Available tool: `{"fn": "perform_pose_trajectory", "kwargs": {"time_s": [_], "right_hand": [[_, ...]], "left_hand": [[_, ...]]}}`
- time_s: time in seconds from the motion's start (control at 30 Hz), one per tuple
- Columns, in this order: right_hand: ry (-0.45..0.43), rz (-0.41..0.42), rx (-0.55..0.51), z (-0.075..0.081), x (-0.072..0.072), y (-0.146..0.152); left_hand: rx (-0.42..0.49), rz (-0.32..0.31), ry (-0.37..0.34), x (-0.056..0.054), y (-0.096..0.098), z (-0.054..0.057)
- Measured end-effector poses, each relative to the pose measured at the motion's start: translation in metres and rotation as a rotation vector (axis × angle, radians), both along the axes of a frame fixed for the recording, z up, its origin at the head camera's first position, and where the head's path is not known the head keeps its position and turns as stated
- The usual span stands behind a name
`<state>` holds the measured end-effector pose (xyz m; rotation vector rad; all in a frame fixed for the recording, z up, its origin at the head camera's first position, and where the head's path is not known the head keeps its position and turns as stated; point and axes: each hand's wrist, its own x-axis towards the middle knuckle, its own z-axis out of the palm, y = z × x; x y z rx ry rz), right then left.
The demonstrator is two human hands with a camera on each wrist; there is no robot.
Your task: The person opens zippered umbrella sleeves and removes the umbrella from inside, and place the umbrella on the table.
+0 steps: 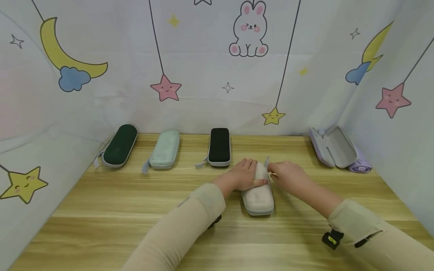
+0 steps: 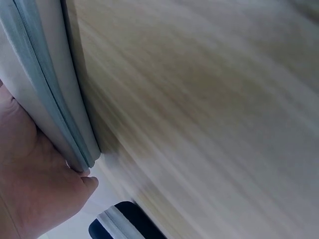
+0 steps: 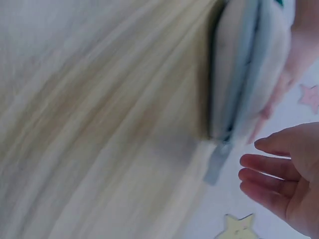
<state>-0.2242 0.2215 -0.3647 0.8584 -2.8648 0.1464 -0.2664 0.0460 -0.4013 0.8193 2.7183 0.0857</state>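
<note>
Okay, white case (image 1: 259, 201) sits on the surface (image 1: 291, 229) with my left grip (image 1: 240, 176) clamped on it, right grip (image 1: 291, 177) fingers apart beside the tab (image 3: 217, 167), so I'd pinch the tab near its base and draw it smoothly along the seam (image 3: 245, 74).

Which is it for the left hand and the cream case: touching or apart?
Touching. The head view shows the left hand on the cream case, thumb laid across its top with no gap.

The pale case (image 1: 258, 199) looks matt and cloth-like; the table (image 1: 288, 237), smooth wood-grained.
</note>
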Motion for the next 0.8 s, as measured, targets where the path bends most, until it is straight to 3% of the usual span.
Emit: {"fn": "perform_pose_trajectory", "kwargs": {"time_s": [0.17, 0.27, 0.37, 0.5, 0.63, 0.8], "right_hand": [[0.089, 0.035, -0.016, 0.011, 0.023, -0.005], [0.122, 0.071, -0.003, 0.011, 0.035, -0.009], [0.127, 0.094, 0.016, 0.010, 0.044, -0.014], [0.164, 0.147, 0.018, 0.007, 0.050, -0.020], [0.202, 0.216, 0.036, 0.004, 0.052, -0.028], [0.127, 0.244, 0.074, 0.001, 0.055, -0.040]], "left_hand": [[0.042, 0.047, -0.021, 0.004, -0.002, 0.006], [0.104, 0.107, -0.041, 0.007, -0.005, 0.011], [0.222, 0.225, -0.085, 0.010, -0.009, 0.014], [0.444, 0.401, -0.154, 0.013, -0.019, 0.017], [0.622, 0.504, -0.341, 0.015, -0.032, 0.016], [0.812, 0.609, -0.643, 0.013, -0.047, 0.010]]}}
